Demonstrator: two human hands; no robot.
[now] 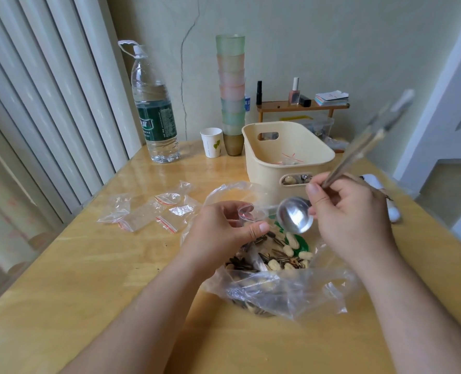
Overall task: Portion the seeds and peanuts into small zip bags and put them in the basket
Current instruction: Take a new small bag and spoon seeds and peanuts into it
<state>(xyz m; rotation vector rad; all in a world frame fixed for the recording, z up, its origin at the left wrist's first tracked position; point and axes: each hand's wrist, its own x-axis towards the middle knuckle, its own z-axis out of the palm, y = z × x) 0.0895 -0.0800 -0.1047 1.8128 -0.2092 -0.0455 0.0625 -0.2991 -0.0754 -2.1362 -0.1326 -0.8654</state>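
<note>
1. Right hand [342, 209] curled around a ladle [295, 215] handle, bowl empty above the loose bag of seeds and peanuts [272, 255].
2. Left hand [224, 230] pinching a small zip bag [246, 213] at its mouth.
3. Likely risk: narrow mouth collapsing, spilling seeds onto the worktop [102, 265].
4. Basket [288, 155] just behind; long handle possibly knocking its rim.
5. Spare zip bags [153, 211] left; open room near the front edge.

Basket [261, 157] behind seed bag [277, 290]; zip bags [153, 211] left.
</note>
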